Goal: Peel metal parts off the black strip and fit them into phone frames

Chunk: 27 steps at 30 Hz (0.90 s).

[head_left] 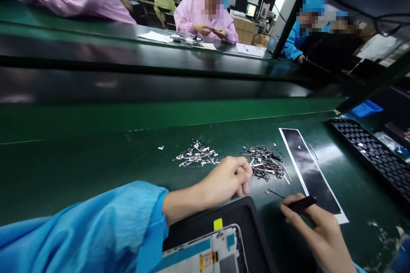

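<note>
My left hand [229, 179] is closed, its fingers curled and pressed together at the near left edge of a pile of small dark metal strips [267, 162]. Whatever its fingertips hold, if anything, is hidden. In my right hand [320, 226] is a slim black tool [299, 205] with a thin dark tip, pointing left towards a tiny light piece [267, 192] on the table. Below my left wrist, an opened tablet [205, 251] with bare inner parts and a yellow tab [218, 224] lies in a black tray [253, 217].
A second pile of small silvery parts [198, 154] lies to the left. White-edged black sheet [307, 162] and black gridded tray [368, 153] stand at the right on the green table [96, 170]. Across the raised ledge [160, 111], a person in pink [205, 19] handles something small.
</note>
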Available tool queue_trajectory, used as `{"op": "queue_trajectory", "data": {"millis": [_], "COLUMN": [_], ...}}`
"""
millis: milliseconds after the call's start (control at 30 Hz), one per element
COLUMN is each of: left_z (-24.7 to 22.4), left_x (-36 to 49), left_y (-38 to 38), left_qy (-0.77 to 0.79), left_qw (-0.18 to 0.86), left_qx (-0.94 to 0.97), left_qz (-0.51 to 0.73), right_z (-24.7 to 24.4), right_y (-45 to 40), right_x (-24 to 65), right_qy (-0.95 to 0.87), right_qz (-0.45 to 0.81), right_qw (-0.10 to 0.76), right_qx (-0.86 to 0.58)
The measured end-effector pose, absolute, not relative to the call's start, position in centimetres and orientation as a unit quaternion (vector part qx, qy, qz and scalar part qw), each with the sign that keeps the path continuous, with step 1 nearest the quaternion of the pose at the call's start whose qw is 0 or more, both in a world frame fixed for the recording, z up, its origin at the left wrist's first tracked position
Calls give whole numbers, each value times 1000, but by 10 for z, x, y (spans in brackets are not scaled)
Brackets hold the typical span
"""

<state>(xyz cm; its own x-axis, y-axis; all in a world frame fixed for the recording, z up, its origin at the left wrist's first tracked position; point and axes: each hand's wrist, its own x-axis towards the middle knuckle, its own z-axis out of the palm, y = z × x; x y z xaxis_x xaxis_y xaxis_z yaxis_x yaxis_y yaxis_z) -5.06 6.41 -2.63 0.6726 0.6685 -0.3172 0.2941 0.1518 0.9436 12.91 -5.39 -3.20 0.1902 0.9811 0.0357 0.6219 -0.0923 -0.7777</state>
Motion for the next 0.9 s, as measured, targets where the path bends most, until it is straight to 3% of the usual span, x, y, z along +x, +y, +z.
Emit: {"op": "queue_trajectory", "data": {"millis": [233, 433, 633, 900], "left_z": [-9, -10, -10, -3], "left_x": [-58, -58, -57, -54], "left_y": [60, 57, 54, 55], "left_qy": [375, 360, 358, 342], "left_qw": [679, 691, 668, 513], "left_qx": [617, 615, 642, 779], "left_qz": [134, 121, 113, 114], "right_z": [-33, -35, -35, -28], "right_y": [-25, -16, -16, -18], "right_x": [112, 96, 94, 102], "right_qy": [-483, -413, -406, -433], "right_qz": [383, 486, 508, 468], "right_qw": [448, 426, 441, 444], "right_qx": [-647, -642, -619, -629]}}
